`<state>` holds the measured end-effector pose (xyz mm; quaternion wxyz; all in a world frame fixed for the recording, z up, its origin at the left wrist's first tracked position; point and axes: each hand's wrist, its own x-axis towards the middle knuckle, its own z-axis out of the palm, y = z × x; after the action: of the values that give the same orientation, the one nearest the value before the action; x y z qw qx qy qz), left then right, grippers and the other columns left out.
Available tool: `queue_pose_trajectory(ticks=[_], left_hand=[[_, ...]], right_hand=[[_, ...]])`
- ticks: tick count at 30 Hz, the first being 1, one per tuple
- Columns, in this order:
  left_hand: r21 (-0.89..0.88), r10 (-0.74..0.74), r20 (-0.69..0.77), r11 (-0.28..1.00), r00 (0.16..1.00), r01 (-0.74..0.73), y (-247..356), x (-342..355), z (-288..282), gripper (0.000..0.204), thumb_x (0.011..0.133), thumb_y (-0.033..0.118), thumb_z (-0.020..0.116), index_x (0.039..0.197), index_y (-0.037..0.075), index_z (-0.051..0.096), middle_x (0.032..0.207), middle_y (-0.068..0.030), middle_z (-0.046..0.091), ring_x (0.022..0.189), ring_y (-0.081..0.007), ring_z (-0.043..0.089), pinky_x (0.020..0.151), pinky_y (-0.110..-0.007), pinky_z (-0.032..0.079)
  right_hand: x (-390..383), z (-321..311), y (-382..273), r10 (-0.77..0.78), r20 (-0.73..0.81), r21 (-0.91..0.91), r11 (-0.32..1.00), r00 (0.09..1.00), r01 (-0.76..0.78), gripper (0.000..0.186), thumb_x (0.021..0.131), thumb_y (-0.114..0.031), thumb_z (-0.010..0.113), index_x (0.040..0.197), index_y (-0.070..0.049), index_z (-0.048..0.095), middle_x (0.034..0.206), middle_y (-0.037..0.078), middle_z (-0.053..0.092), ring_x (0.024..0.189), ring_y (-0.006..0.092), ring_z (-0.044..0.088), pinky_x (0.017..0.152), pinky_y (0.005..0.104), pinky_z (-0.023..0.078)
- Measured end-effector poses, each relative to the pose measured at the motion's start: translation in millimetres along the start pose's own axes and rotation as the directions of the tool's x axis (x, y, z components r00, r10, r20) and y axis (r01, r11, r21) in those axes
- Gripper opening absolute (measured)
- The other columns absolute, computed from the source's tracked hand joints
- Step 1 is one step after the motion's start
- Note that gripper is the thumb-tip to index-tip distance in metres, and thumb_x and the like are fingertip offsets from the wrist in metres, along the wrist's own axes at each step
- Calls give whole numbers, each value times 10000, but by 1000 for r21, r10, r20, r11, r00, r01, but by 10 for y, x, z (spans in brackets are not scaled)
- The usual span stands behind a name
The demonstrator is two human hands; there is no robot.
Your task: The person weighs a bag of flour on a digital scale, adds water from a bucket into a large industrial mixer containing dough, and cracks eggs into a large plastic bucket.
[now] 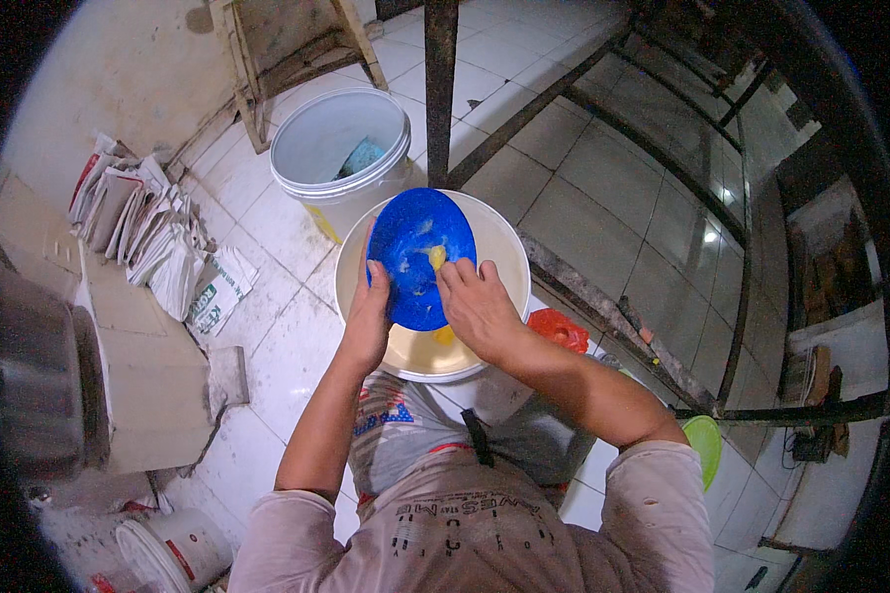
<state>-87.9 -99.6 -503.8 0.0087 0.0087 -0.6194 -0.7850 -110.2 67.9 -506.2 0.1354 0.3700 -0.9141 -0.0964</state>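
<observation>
My left hand (368, 314) grips the left edge of a blue plastic bowl (405, 282), thumb on the inner face. The bowl is tilted up over a white bucket (516, 242) between my knees. My right hand (480, 308) is at the bowl's right side, fingers bent and pressed together on a soft yellow lump (437, 257). Pale yellow smears streak the blue surface. Below the bowl, a cream-coloured mass (405, 351) shows inside the bucket, with a brighter yellow blob (445, 335) in it. The bowl hides much of the bucket's inside.
A second white bucket (302, 188) with a bluish-green thing inside stands just beyond. Folded paper sacks (153, 222) lie at the left, above a large metal pot (35, 376). A dark metal frame (441, 99) rises ahead and extends right. A red plastic bag (559, 328) lies beside my right forearm.
</observation>
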Motion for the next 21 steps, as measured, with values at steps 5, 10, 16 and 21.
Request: queue_pose_trajectory(ticks=[5, 10, 16, 21], left_hand=[[4, -92, 88, 996, 992, 92, -49, 42, -19, 680, 950, 538, 270, 1471, 133, 106, 1467, -136, 231, 1330, -240, 266, 1095, -355, 224], [12, -92, 128, 996, 988, 91, -117, 53, 19, 657, 961, 514, 257, 1470, 129, 103, 1472, -137, 223, 1341, -242, 246, 1103, -354, 207], [-63, -79, 79, 994, 994, 84, -259, 46, 74, 639, 969, 489, 268, 1469, 129, 100, 1478, -127, 212, 1354, -240, 213, 1112, -363, 182], [-430, -133, 2, 895, 991, 121, -135, 28, 68, 626, 941, 504, 372, 1438, 171, 188, 1383, -105, 381, 1226, -251, 444, 973, -415, 431]], right_hand=[[-17, -27, -12, -3, 19, -1, 1000, 1000, 3, 286, 805, -160, 496, 1053, -43, 575, 940, 43, 492, 904, 181, 450, 719, 336, 339], [-40, 8, 7, 11, -5, 39, 999, 1000, -11, 298, 811, -158, 487, 1074, -37, 559, 936, 45, 490, 903, 184, 461, 720, 346, 341], [-31, 0, 34, -38, -71, 228, 972, 997, 53, 437, 772, -150, 536, 1195, -43, 510, 946, 77, 482, 914, 226, 460, 733, 375, 336], [-207, -246, 148, 49, -8, 526, 850, 999, -37, 631, 702, -128, 607, 1306, -64, 438, 930, 105, 468, 906, 288, 456, 743, 405, 333]])
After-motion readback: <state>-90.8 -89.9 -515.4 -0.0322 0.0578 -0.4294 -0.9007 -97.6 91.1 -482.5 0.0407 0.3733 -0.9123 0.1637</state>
